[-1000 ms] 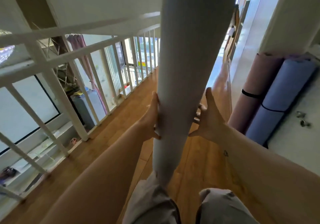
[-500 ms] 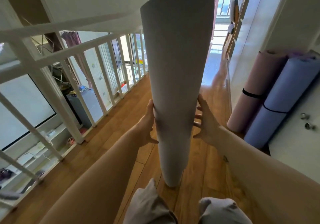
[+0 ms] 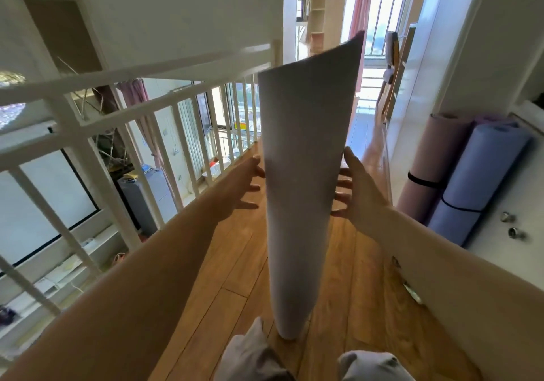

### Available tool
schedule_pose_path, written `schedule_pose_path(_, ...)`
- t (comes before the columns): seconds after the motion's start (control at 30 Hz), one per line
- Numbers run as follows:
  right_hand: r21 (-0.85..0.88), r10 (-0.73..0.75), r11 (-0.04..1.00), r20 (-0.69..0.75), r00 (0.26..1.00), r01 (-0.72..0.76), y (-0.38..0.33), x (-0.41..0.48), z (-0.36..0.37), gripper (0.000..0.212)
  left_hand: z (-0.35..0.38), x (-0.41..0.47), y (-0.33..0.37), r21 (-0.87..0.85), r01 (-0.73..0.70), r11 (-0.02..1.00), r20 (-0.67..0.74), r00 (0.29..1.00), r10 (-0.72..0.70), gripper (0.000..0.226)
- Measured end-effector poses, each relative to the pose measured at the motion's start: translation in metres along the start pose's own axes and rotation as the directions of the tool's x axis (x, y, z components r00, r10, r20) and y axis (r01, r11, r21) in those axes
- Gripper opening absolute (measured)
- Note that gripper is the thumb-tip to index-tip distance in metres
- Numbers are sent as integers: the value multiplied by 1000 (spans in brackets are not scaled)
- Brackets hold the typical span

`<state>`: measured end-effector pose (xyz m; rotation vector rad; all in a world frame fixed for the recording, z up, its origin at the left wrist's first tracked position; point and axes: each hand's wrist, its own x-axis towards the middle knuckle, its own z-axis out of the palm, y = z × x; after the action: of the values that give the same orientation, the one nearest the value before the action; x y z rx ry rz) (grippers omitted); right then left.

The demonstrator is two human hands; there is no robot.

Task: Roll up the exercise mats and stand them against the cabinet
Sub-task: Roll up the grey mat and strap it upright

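Observation:
A pale grey rolled mat point(image 3: 300, 192) stands on end on the wooden floor point(image 3: 223, 265), in front of my knees, its top leaning away from me. My left hand point(image 3: 245, 184) is at its left side with fingers spread and straight, the tips just at the mat's edge. On the right side, my right hand point(image 3: 353, 189) has its thumb up along the mat and its straight fingers touching it. A pink rolled mat point(image 3: 426, 168) and a blue rolled mat point(image 3: 477, 180), each with a black strap, lean against the white cabinet point(image 3: 527, 212) at the right.
A white railing point(image 3: 88, 121) runs along the left side of the narrow wooden walkway, with a drop to a lower room behind it. Two metal knobs point(image 3: 511, 225) stick out of the cabinet front. The walkway leads ahead to bright windows.
The grey mat's top has tipped away from me and shows lower in view. Both hands have loosened from wrapping the mat to spread, straight fingers at its sides.

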<state>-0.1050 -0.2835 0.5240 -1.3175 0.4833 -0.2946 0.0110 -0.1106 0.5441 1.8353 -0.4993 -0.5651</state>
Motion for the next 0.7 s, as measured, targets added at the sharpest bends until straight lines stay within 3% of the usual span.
schedule_pose_path(0.07, 7, 13, 1000, 12, 1000, -13, -5, -4, 0, 63, 1, -7, 11, -9, 28, 1000, 48, 998, -28, 67)
schedule_pose_path(0.17, -119, 22, 993, -20, 1000, -24, -15, -7, -3, 69, -6, -15, 22, -129, 170, 977, 106, 982, -157, 83)
schedule_pose_path(0.3, -108, 95, 990, 5, 995, -94, -26, -15, 0, 85, -20, -24, 35, -175, 257, 951, 208, 953, -219, 86)
schedule_pose_path(0.43, -80, 84, 993, 5, 996, -84, -28, -28, 8, 63, -34, -30, 38, -166, 317, 934, 223, 934, -278, 111)
schedule_pose_path(0.5, -33, 140, 990, 73, 987, -138, -38, -31, 6, 77, -35, -35, 38, -113, 342, 933, 249, 919, -307, 124)
schedule_pose_path(0.6, -112, 210, 975, 164, 964, -194, -53, -35, 2, 115, -34, -45, 43, -73, 355, 932, 243, 913, -328, 124)
schedule_pose_path(0.7, -110, 165, 983, 207, 964, -144, -55, -39, 6, 113, -37, -53, 48, -35, 362, 932, 280, 898, -338, 121)
